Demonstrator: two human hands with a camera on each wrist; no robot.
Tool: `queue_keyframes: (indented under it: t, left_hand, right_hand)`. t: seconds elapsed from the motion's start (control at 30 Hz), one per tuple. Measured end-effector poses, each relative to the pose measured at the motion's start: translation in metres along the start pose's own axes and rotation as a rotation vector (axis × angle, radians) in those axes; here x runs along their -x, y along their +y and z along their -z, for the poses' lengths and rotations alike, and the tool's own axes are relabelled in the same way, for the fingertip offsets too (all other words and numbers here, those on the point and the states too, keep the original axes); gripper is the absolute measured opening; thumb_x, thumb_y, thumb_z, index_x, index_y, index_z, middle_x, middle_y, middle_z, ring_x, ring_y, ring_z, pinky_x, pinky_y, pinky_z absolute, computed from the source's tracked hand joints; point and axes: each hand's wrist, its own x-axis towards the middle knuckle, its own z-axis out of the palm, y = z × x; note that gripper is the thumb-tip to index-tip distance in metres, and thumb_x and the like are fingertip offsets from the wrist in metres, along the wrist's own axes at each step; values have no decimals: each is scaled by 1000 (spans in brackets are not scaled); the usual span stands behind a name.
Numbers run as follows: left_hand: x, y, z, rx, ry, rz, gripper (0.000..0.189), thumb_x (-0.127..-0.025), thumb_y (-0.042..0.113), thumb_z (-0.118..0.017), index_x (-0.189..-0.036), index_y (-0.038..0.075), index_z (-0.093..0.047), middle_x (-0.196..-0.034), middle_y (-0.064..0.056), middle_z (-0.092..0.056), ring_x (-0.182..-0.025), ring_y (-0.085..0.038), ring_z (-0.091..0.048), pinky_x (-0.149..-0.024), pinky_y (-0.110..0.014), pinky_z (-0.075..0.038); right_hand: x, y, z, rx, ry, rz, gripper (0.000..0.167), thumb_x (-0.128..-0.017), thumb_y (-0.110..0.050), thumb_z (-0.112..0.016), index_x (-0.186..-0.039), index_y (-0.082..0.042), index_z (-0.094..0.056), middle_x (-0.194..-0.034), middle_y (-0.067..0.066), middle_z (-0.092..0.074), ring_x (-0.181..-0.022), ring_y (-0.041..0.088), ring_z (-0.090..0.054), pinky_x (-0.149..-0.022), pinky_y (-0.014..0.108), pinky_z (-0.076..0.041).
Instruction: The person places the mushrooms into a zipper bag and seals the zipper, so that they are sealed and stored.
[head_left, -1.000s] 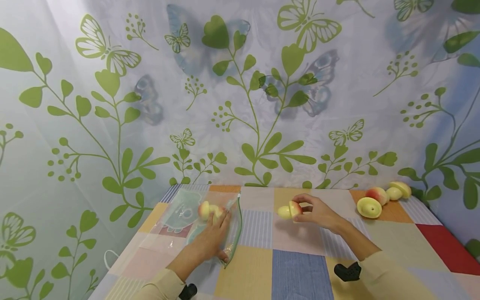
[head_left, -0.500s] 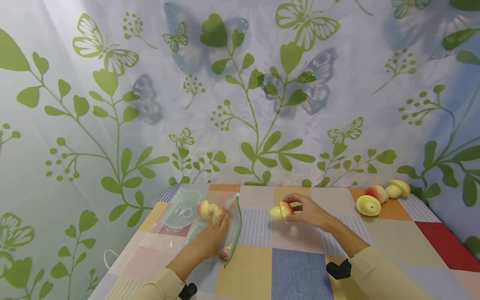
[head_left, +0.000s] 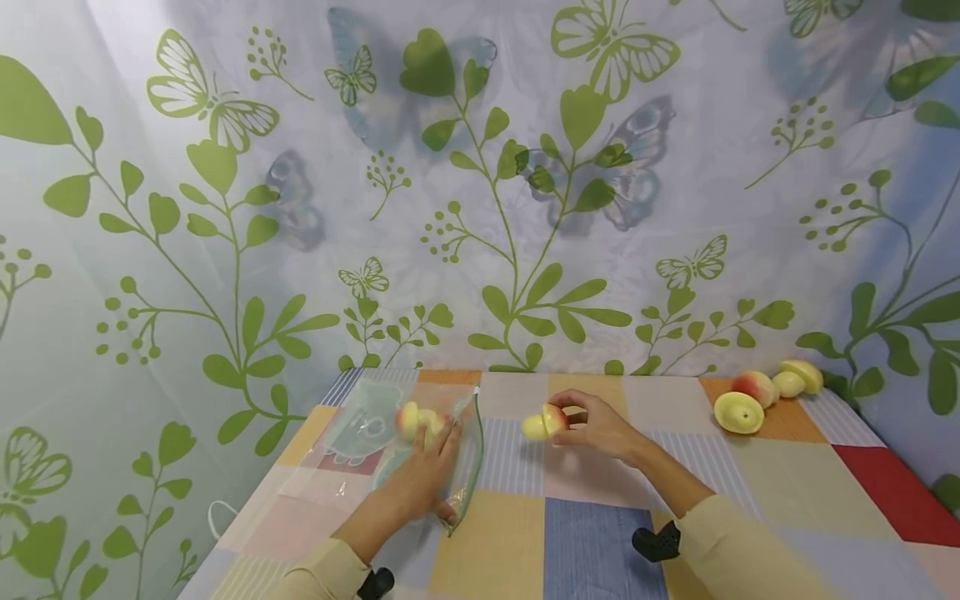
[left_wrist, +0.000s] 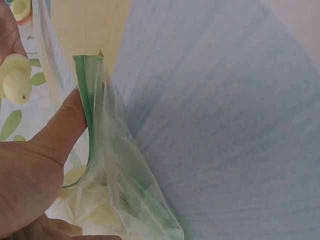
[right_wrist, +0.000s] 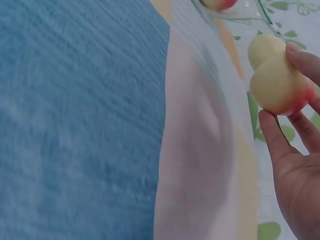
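Head view, right hand (head_left: 600, 429) holding mushroom (head_left: 536, 427), bag edge (head_left: 482, 450) (green) apart

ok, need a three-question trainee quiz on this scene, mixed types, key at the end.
1. True or false: the right hand is touching the clear bag.
2. What colour is the bag's edge strip? A) red B) green C) blue
3. What is the right hand holding?

Key:
1. False; the left hand touches it.
2. B
3. A mushroom-shaped piece with a yellow and red cap.
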Motion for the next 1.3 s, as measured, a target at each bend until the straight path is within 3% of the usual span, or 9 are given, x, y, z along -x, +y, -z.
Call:
queue_keyframes:
  t: [0.9, 1.17, 1.3]
  left_hand:
    - [-1, -1, -3, 24, 9, 9, 136, -54, 43, -98, -153, -16, -26, -158, -35, -31, -145, -50, -32, -116, -66, -23]
    - [-1, -1, -3, -13, 13, -13, 135, -54, 45, -97, -152, -16, -28, -157, -33, -33, -146, -46, -33, -115, -66, -24]
    - [-1, -1, -2, 11, 10, -7, 135, -54, 43, -98, -153, -16, -27, -158, -34, -32, -147, -46, -32, -115, -67, -23]
  right_hand:
    - [-34, -1, -64, -37, -2, 18, 56, -81, -7, -88, -131, -1, -62, -127, 15, -62, -108, 34, -66, -89, 40, -58]
    - [-39, -4, -75, -27, 6, 0, 57, -81, -8, -89, -131, -2, -63, -129, 15, -62, -111, 35, -65, -84, 40, -59]
    - [-44, -4, -81, -21, 19, 4, 59, -81, -9, -88, -133, 0, -61, -130, 15, -61, -111, 34, -65, -87, 38, -59]
